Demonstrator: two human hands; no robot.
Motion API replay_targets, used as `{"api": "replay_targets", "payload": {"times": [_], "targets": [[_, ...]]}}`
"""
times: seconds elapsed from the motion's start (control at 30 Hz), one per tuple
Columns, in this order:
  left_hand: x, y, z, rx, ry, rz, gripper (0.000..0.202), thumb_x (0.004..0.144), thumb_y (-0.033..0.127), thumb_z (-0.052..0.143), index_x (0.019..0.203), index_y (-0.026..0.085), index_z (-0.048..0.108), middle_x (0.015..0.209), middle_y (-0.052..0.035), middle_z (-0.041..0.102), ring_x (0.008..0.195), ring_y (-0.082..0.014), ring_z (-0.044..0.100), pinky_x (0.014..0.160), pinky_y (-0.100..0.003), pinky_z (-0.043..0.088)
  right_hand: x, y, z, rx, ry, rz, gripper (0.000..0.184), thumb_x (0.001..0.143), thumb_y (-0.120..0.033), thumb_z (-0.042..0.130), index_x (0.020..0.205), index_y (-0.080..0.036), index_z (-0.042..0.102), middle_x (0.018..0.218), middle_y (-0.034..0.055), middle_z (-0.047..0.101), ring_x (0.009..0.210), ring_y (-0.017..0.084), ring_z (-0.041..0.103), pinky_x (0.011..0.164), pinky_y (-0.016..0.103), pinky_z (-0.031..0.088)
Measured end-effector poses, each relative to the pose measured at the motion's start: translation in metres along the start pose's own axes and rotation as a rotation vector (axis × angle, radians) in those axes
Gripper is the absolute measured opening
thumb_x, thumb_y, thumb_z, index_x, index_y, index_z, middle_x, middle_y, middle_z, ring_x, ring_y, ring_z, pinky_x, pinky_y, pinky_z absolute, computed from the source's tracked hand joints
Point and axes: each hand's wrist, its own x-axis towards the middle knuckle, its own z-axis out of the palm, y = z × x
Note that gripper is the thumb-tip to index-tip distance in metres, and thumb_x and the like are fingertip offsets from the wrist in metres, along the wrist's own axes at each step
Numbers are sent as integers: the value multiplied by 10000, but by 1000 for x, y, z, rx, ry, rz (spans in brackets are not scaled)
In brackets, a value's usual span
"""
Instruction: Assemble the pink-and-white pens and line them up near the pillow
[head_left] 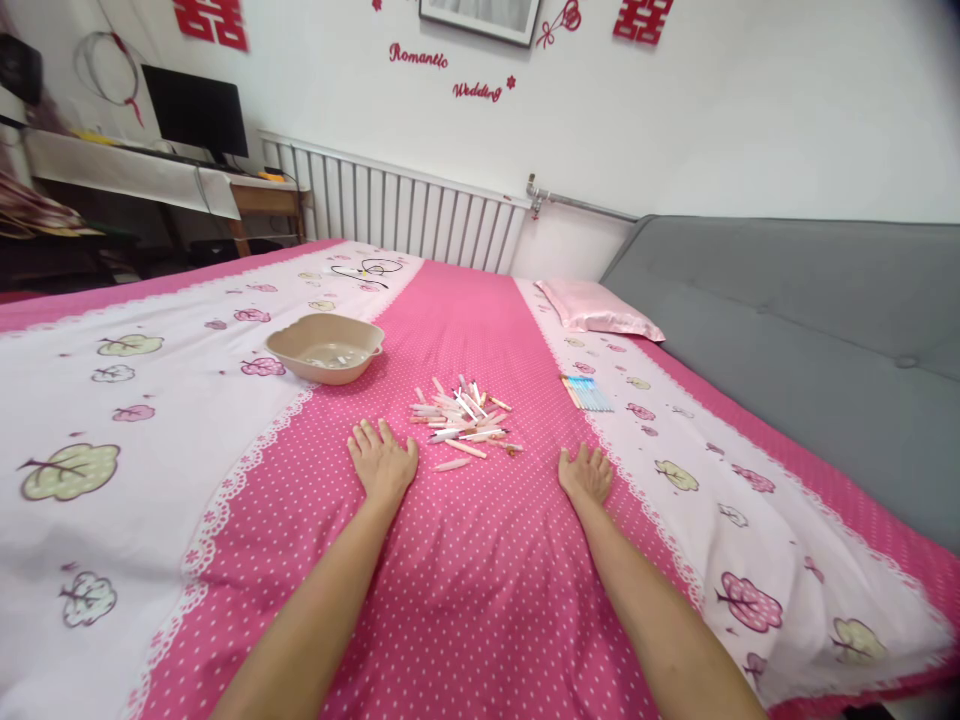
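Both my hands lie flat on the pink polka-dot bedsheet (472,600), palms down. My left hand (381,462), fingers spread, is just left of a loose pile of pens (469,412) in white, pink and cream. On the pile's other side, my right hand (586,475) rests open with nothing in it. Beyond that hand, a neat row of blue pens (589,393) lies on the white strip of the sheet. A beige plastic basin (326,350) sits past my left hand, with some small pale items on its bottom that I cannot make out.
A pink pillow (600,308) lies by the grey padded headboard (810,330) on the right. A black cable (367,270) is coiled near the bed's far edge. Behind stand a white radiator (397,200) and a desk with a monitor (196,112).
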Motion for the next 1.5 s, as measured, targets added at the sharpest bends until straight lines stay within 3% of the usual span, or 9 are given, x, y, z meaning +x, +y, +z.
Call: {"api": "replay_targets", "payload": {"times": [1.5], "targets": [[-1, 0, -1, 56, -20, -3, 700, 810, 464, 351, 1360, 30, 363, 1410, -249, 340, 1335, -355, 255, 1086, -451, 143, 1, -1, 1, -37, -14, 15, 633, 875, -478, 273, 1398, -127, 325, 1455, 161, 296, 1330, 310, 243, 1073, 441, 137]]}}
